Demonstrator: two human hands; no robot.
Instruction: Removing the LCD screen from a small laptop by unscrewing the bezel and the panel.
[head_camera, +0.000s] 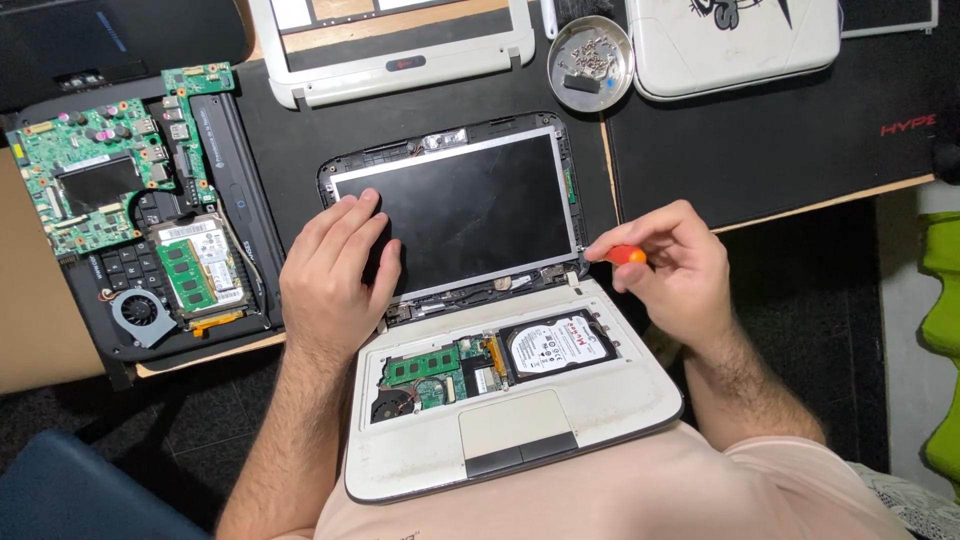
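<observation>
Orange-handled screwdriver (626, 255), pinched in the right hand's (668, 268) closed fingers, sits right of centre in the frame, its tip at the lower right corner of the bare screen panel (458, 212). Left hand (338, 270) lies flat and open on the panel's lower left, bracing it. Judging by this, keep the tip square in the screw and hold the panel steady.

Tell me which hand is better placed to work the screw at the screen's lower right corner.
Probably the right hand: it already pinches the orange-handled screwdriver beside that corner, while the left hand lies flat on the screen.
</observation>
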